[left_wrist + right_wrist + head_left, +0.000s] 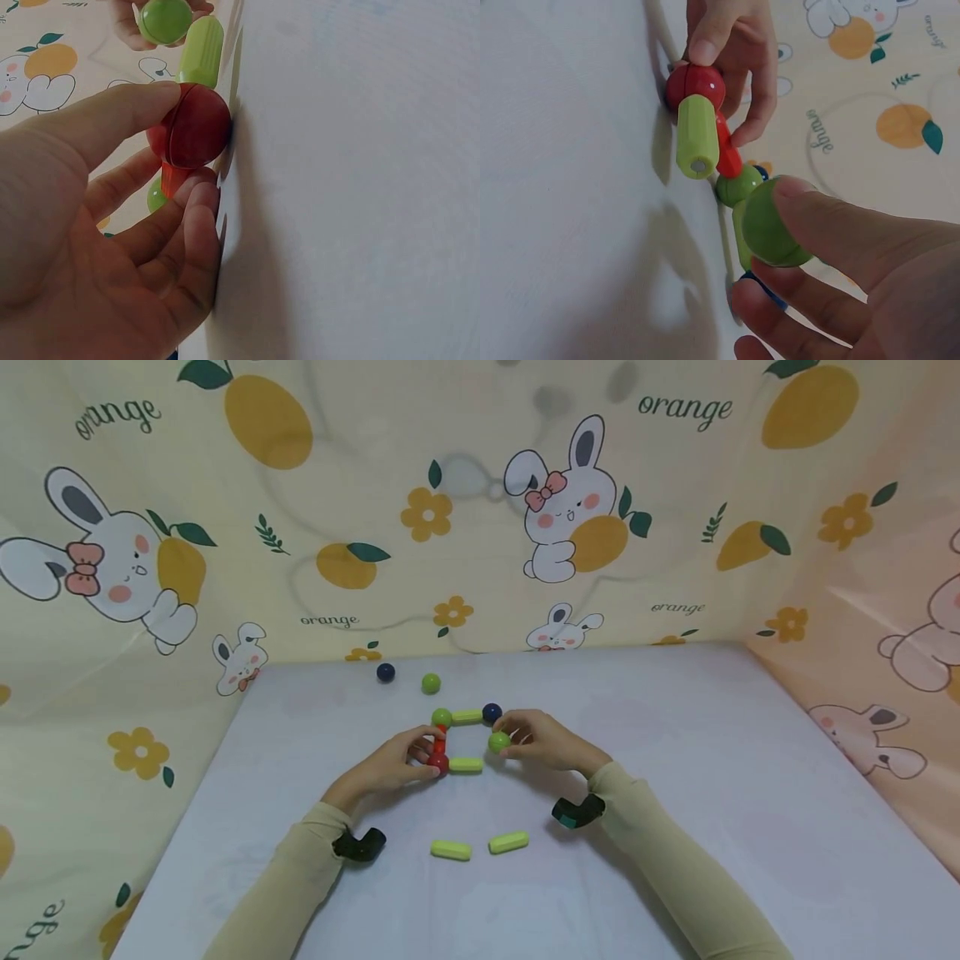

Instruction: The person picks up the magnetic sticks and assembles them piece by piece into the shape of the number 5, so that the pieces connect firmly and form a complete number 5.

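Observation:
My left hand grips a red ball, thumb on its side and fingers by the red rod. That rod runs to a green ball, which joins a yellow-green rod with a dark blue ball at its far end. From the red ball a second yellow-green rod points right, its free end showing a grey metal disc. My right hand pinches another green ball between thumb and fingers, apart from that rod's end and slightly above the table.
Two loose yellow-green rods, a left one and a right one, lie nearer on the white table. Farther back rest a dark blue ball and a green ball. A printed cloth rises behind.

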Demonstrator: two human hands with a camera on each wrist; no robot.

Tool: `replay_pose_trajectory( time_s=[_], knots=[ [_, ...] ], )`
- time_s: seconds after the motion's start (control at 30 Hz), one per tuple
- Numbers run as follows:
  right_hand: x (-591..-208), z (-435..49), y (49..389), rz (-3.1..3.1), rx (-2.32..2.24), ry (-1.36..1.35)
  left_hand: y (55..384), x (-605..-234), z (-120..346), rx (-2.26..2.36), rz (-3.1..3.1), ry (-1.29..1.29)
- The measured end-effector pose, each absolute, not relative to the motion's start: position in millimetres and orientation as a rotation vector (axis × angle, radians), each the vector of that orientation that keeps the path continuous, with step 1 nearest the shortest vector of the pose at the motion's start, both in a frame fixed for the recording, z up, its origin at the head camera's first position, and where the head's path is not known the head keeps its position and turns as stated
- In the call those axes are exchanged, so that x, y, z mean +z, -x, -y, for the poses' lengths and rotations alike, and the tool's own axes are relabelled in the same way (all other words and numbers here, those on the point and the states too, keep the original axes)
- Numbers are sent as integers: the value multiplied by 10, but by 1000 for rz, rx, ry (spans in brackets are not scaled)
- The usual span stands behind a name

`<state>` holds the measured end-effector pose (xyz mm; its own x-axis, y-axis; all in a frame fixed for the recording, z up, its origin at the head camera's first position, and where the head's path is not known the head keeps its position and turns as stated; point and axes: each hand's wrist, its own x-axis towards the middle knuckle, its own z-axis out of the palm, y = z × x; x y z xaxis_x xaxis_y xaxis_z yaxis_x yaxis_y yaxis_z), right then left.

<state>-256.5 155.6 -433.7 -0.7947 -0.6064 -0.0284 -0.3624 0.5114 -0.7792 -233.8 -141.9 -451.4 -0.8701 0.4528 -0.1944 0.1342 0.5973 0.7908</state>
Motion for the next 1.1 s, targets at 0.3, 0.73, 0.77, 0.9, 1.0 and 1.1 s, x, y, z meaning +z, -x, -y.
replay_pose_trajectory(
  time_s=[0.3,0.73,0.77,0.9,1.0,1.1],
  knots=[
    [-4346,-1590,2559,-2426,-1123,824,2339,-4514,1399,1152,-2467,-465],
    [-4353,-1539,2520,-2368,-1085,850,2332,-4517,1412,1149,-2467,-467],
    [-4356,-1536,2518,-2365,-1083,843,2329,-4516,1412,1147,-2470,-468],
    [-4362,-1525,2511,-2358,-1076,825,2318,-4506,1409,1148,-2472,-471],
    [-4372,-1518,2509,-2356,-1070,824,2321,-4504,1413,1150,-2469,-479],
    [-4385,-1514,2509,-2360,-1063,825,2324,-4504,1417,1147,-2469,-486]
  ],
)
